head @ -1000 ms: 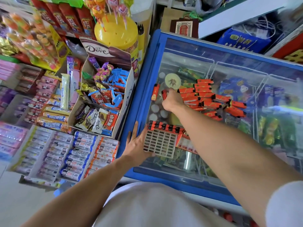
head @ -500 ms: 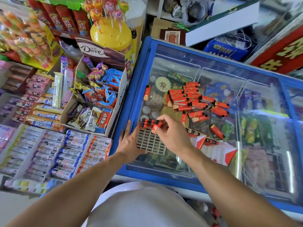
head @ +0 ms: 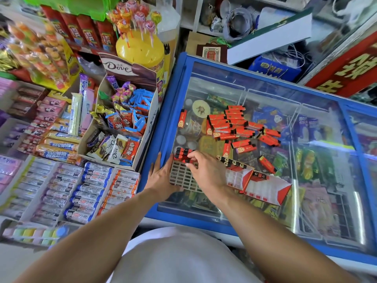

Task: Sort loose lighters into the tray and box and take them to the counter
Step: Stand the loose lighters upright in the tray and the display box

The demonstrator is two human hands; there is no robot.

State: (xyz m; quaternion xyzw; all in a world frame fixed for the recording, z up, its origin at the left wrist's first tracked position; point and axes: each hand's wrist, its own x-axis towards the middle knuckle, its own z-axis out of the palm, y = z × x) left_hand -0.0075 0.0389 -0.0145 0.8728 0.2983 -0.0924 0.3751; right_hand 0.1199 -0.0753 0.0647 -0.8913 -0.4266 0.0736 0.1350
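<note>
I read "Dove" in white letters on the brown flap of the candy box (head: 130, 68) to my left. The same word runs down the white side of that box. "Dove" is on the chocolate bars (head: 114, 149) in its front part too. The red snack packs (head: 130, 150) beside them show big white Chinese letters. The rolls (head: 91, 188) on the low shelf have Chinese words I cannot make out. The red sign (head: 346, 72) at the far right has big yellow Chinese letters.
</note>
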